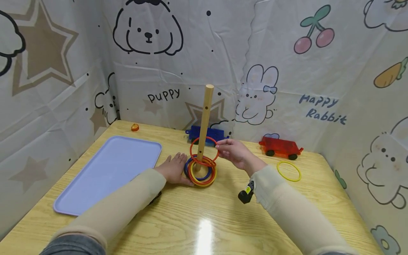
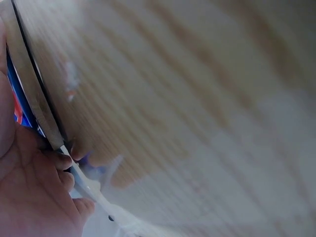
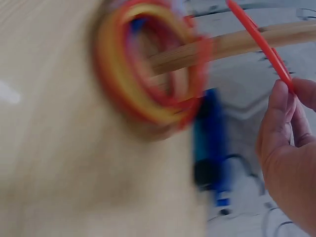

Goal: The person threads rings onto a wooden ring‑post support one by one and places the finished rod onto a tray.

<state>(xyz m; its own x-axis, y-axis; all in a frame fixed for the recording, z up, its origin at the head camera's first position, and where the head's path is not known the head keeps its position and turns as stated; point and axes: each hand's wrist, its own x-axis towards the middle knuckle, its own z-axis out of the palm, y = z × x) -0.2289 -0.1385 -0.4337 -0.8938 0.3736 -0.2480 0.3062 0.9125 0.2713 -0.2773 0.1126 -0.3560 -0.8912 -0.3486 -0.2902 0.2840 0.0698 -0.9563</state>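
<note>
A wooden pole (image 1: 205, 117) stands upright on the table, with several red, yellow and blue rings (image 1: 213, 177) stacked round its foot. Between finger and thumb, my right hand (image 1: 235, 154) pinches the edge of a red ring (image 3: 261, 43). That ring encircles the pole above the stack and is tilted. Flat beside the rings, on their left, lies my left hand (image 1: 174, 170), its fingers extended and its thumb near the stack's front edge. The left wrist view shows the left palm (image 2: 37, 185) at the lower left; the fingertips' contact is unclear.
A lilac tray (image 1: 108, 173) lies on the left. Behind the pole stands a blue toy wagon (image 1: 215, 134); a red one (image 1: 280, 147) is farther right. A yellow ring (image 1: 299, 173) lies near the red wagon. A small orange object (image 1: 135, 127) sits at the back left.
</note>
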